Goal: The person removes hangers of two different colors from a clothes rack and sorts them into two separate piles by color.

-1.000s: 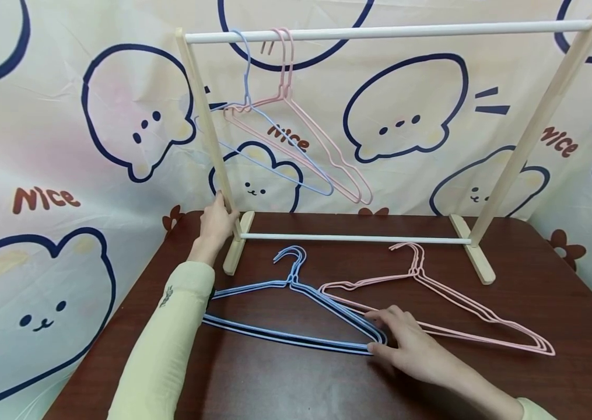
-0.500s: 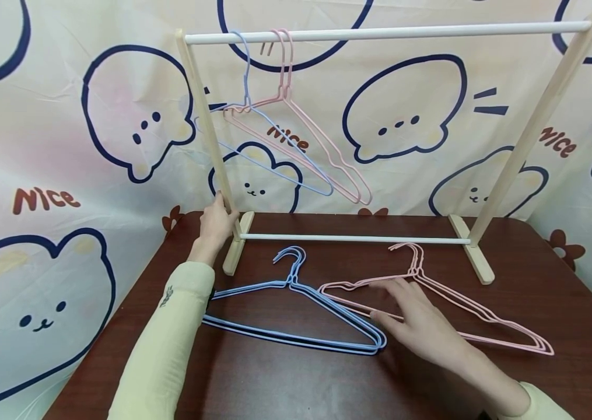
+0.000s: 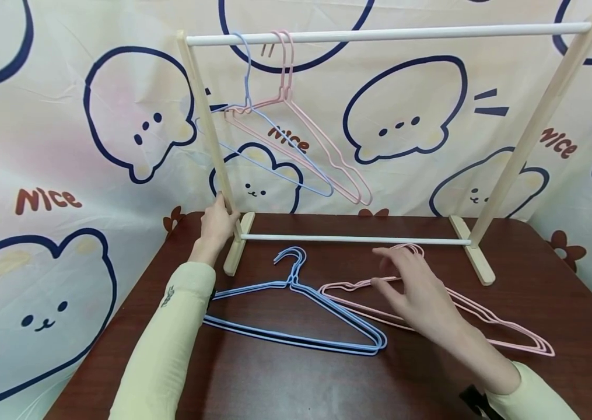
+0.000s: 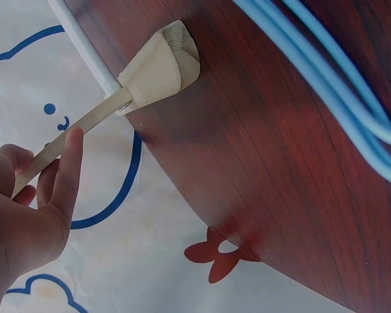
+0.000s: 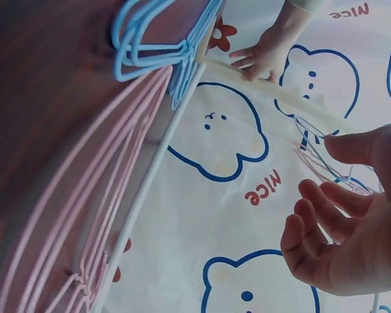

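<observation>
My left hand (image 3: 217,224) grips the left wooden post (image 3: 202,111) of a small garment rack, low down near its foot. In the left wrist view, thumb and fingers lie around that post (image 4: 94,117). Raised over the pink hangers (image 3: 495,319) on the table, my right hand (image 3: 421,291) holds nothing; its fingers are spread and loosely bent, hiding part of them. Beside them lies a stack of blue hangers (image 3: 296,343), hooks pointing away. On the rack's top rail (image 3: 406,34), a blue hanger (image 3: 247,73) and two pink hangers (image 3: 283,70) hang toward the left end.
A brown table (image 3: 285,385) carries everything. The rack's lower white bar (image 3: 353,238) runs behind the hangers, and its right post (image 3: 532,134) stands at the far right. Behind is a cartoon-printed cloth (image 3: 133,116).
My right hand has left the right end of the blue hangers and risen away over the pink ones, toward the rack. The left hand stays on the post.
</observation>
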A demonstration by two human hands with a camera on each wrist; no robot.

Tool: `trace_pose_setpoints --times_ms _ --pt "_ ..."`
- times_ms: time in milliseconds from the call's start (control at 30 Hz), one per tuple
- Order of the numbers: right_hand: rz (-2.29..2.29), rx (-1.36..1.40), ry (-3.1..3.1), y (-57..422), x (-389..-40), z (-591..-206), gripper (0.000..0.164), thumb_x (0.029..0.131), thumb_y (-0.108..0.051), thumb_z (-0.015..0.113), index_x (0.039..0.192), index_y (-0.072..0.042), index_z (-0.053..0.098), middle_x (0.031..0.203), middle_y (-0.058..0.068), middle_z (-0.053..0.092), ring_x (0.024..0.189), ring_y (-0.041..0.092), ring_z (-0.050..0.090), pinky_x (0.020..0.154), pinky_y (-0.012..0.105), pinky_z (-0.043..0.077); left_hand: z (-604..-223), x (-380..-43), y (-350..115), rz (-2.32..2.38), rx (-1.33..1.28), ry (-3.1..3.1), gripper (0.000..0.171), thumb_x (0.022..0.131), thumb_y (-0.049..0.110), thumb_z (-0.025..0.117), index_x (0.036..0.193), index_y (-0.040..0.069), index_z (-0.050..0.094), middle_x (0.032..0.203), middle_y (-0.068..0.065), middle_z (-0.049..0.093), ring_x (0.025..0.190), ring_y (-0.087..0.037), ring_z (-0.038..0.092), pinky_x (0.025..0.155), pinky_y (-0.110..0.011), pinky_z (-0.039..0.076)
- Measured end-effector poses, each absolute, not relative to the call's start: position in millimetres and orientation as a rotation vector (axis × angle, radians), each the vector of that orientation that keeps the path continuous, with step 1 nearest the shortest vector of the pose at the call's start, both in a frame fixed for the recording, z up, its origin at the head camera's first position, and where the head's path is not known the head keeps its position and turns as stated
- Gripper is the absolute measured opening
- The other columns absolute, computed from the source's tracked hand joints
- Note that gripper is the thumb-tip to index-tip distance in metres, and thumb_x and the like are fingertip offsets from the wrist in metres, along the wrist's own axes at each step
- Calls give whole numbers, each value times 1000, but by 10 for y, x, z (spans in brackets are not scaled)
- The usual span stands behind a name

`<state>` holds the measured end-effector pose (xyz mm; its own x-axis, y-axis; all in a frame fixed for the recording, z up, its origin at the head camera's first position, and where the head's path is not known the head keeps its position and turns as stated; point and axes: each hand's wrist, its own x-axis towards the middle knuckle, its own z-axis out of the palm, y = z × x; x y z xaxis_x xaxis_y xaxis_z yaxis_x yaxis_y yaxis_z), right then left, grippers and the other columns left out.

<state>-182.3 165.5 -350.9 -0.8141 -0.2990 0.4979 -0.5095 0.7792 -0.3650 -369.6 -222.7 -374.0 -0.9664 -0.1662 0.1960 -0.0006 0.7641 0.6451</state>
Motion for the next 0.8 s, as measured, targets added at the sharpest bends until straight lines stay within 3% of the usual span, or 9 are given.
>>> trace_pose_setpoints --times_ms 300,533,800 --pt "664 566 -2436 1592 -1990 -3329 53 87 -15 76 136 -10 55 100 4 62 84 17 51 64 32 44 -3735 -3691 -2219 -1003 138 -2722 41 100 20 49 138 8 41 121 -28 62 96 -43 69 67 -43 59" --pt "621 559 -2303 1512 -2174 -3188 60 86 -17 77 140 -8 50 101 9 64 84 22 59 62 36 51 -3726 -3684 -2226 -1001 151 -2731 40 100 20 50 137 7 40 122 -27 62 99 -44 69 72 -46 59" --pt "606 548 -2245 1433 -2404 -3034 68 87 -18 77 147 -13 44 98 8 64 79 22 62 54 34 48 -3732 -3703 -2221 -988 160 -2732 43 99 20 51 139 8 40 123 -27 62 102 -44 68 77 -49 59"
